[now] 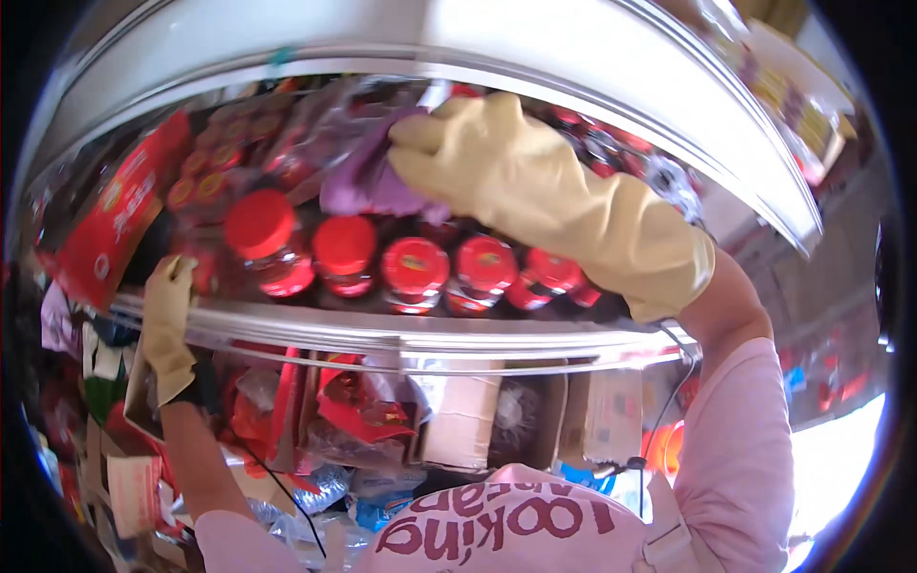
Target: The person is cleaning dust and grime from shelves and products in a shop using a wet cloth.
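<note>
My right hand [478,158], in a loose cream rubber glove, is closed on a purple cloth [373,177] above a shelf of jars. Red lids top the front row, among them a large jar [263,229], a smaller jar [344,256] and another jar [415,272]. The cloth hangs just behind these front jars. On the left, my gloved left hand [170,310] reaches over the shelf's front edge [382,329], beside a red package [119,210]. Its fingers are curled, and whatever they may hold is hidden.
A white upper shelf [535,38] runs close above my right hand. More red-lidded jars [215,158] and plastic-wrapped goods stand behind. Below the shelf are open cardboard boxes [463,411] and red packets [368,401]. A dark cable [287,482] hangs near my left forearm.
</note>
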The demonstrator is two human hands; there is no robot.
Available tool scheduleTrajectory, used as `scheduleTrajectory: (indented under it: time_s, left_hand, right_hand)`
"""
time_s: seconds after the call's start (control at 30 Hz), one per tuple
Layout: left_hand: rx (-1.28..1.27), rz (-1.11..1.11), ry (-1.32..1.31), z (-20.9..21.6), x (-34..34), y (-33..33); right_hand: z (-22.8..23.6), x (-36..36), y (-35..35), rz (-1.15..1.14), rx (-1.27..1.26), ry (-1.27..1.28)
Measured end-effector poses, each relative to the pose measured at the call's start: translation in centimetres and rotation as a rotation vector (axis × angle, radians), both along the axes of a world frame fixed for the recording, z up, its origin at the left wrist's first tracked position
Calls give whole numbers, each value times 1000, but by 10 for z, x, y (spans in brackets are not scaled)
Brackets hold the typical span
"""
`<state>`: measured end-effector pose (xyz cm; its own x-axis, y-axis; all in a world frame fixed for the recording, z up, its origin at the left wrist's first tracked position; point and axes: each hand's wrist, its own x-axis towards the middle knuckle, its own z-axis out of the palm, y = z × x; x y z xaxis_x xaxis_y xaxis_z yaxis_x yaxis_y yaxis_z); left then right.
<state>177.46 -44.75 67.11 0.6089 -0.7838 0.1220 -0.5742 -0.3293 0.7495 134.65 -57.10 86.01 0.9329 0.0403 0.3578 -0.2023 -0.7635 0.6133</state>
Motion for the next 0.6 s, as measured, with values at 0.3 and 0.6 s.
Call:
scheduleTrajectory:
  time_s: [0.3,0.6]
  left_hand:
    - [-126,-130,-65,-48,33,21]
    - [-453,-166,11,45,-249,62]
  right_hand:
    - [34,-250,91,-422,812,-386]
    - [-42,-539,153,-645,1026,-1628]
